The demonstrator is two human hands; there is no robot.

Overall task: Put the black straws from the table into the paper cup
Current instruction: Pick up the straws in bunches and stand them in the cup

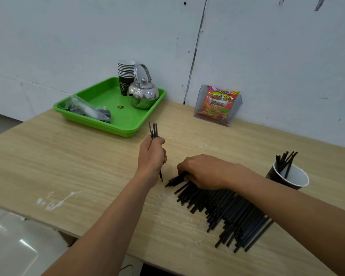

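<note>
A large pile of black straws (225, 212) lies on the wooden table (88, 168), spreading toward the near right. My left hand (152, 156) grips a small upright bunch of black straws (153, 130), their ends sticking out above and below the fist. My right hand (205, 172) rests on the far end of the pile, fingers curled round a few straws there. A dark paper cup (289, 177) with a white inside stands at the right, holding several straws that lean out of its mouth.
A green tray (127, 124) at the back carries a stack of paper cups (126, 76), a metal kettle (143, 94) and a plastic bag (88, 111). A clear holder with a red snack packet (217, 105) stands by the wall. The table's near edge runs diagonally at the lower left.
</note>
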